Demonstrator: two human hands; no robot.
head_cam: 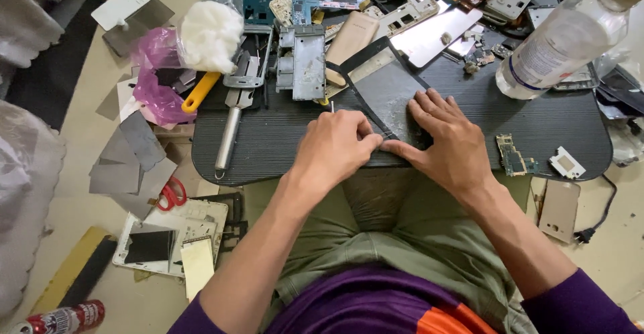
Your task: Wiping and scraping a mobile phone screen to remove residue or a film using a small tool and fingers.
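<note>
- Our left hand (335,145) is curled, its fingers pinched together on a thin metal tool whose tip (331,106) sticks up above the knuckles.
- Our right hand (446,139) lies flat with fingers spread apart, pressing down on a dark phone screen panel (386,92) near the table's (282,139) front edge; its thumb meets the left fingertips at the panel's near edge.
- The panel lies tilted, its far corner pointing to 12 o'clock, toward a heap of phone frames and parts (376,5).
- At 9 o'clock from our hands lies a silver metal handle (229,136), with a yellow-handled tool (200,91) beyond it.
- At 10 o'clock sit a bag of white cotton (211,32) and a pink plastic bag (157,79).
- At 2 o'clock a clear plastic bottle (563,39) lies tilted.
- At 3 o'clock rest a small green circuit board (513,156) and a little white part (567,163).
- Red-handled scissors (173,194) lie on the floor at 8 o'clock.
</note>
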